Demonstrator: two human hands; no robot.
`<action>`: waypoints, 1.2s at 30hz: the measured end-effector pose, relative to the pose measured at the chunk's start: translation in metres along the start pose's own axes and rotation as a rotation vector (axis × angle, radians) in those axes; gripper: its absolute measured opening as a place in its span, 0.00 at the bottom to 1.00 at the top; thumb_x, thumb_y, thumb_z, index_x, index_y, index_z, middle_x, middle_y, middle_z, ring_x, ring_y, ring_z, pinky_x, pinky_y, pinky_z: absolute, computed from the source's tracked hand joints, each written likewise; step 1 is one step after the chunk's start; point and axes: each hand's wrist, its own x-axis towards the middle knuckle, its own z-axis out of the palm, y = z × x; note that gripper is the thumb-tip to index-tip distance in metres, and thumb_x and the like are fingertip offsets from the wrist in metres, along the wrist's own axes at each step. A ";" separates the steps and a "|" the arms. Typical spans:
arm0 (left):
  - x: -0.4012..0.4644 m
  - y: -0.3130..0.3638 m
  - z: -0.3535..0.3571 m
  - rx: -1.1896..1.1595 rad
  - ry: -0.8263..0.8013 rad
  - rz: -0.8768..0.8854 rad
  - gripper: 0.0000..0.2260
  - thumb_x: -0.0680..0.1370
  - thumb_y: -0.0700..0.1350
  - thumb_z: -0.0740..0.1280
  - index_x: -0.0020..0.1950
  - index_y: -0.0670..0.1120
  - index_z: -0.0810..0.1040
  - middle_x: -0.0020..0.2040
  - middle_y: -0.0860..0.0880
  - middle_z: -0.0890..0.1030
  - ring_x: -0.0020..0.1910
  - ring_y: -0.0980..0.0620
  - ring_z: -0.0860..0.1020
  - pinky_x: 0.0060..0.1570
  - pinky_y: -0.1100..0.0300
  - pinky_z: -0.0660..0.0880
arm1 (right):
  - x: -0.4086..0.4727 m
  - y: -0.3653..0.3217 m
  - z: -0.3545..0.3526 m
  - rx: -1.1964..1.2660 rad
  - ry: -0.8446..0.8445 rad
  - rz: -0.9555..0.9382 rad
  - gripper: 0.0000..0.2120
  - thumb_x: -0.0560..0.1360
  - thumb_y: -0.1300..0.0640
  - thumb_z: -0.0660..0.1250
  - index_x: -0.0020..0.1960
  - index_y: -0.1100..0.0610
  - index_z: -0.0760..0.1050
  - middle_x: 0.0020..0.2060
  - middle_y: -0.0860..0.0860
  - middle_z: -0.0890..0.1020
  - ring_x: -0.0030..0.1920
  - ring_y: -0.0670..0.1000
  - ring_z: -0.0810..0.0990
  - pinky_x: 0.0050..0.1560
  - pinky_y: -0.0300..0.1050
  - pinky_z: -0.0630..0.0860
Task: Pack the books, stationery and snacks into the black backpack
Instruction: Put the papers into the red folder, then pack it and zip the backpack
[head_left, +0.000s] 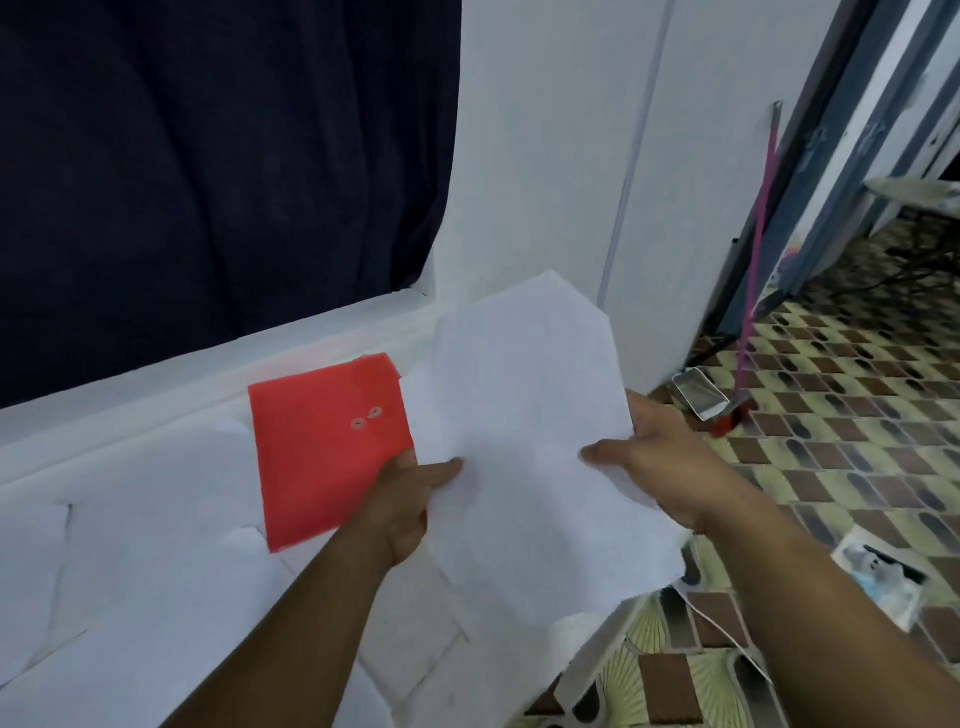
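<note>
Two hands were in view, both on one white envelope (524, 415) with its flap open toward twelve o'clock. One red envelope (327, 447) with two round string-tie buttons lay flat on the white padded surface (130, 545), at nine o'clock from the white one and just beside it.

The left hand (408, 499) gripped the white envelope at its lower left edge: the thumb lay straight on top, pointing toward three o'clock, and the other fingers were curled out of sight beneath the paper. The same hand overlapped the red envelope's lower right corner; whether it touched it could not be told. The right hand (660, 457) pinched the white envelope's right edge, thumb on top pointing toward nine o'clock, fingers folded behind the paper. The envelope thus lay between the two thumbs, held up off the surface and tilted, its lower part sagging toward six o'clock.

At three o'clock, on the patterned tile floor (831, 441), stood one pink-handled broom (756, 249) leaning on the wall, with one metal dustpan (698, 397) near its base. One white cable (722, 634) ran across the tiles at five o'clock. One dark curtain (208, 156) filled the ten o'clock area.
</note>
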 end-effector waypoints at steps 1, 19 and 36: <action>0.003 0.006 0.004 0.034 0.050 0.091 0.13 0.78 0.33 0.67 0.62 0.41 0.80 0.54 0.44 0.86 0.52 0.44 0.84 0.53 0.49 0.80 | 0.009 0.001 -0.002 -0.018 0.014 -0.026 0.22 0.73 0.71 0.69 0.55 0.45 0.79 0.48 0.40 0.86 0.48 0.42 0.85 0.51 0.43 0.78; 0.030 0.010 0.076 0.461 0.605 0.776 0.37 0.80 0.38 0.68 0.79 0.60 0.51 0.63 0.78 0.70 0.65 0.71 0.72 0.65 0.68 0.70 | 0.117 0.068 -0.013 -0.140 0.172 -0.341 0.29 0.79 0.56 0.67 0.74 0.43 0.57 0.55 0.28 0.74 0.51 0.31 0.77 0.48 0.26 0.72; 0.030 -0.005 0.074 0.638 0.694 0.734 0.26 0.82 0.36 0.63 0.74 0.56 0.59 0.63 0.62 0.77 0.59 0.71 0.76 0.54 0.77 0.71 | 0.139 0.084 -0.007 -0.211 0.064 -0.417 0.25 0.79 0.50 0.58 0.74 0.52 0.59 0.63 0.50 0.78 0.61 0.52 0.79 0.61 0.49 0.77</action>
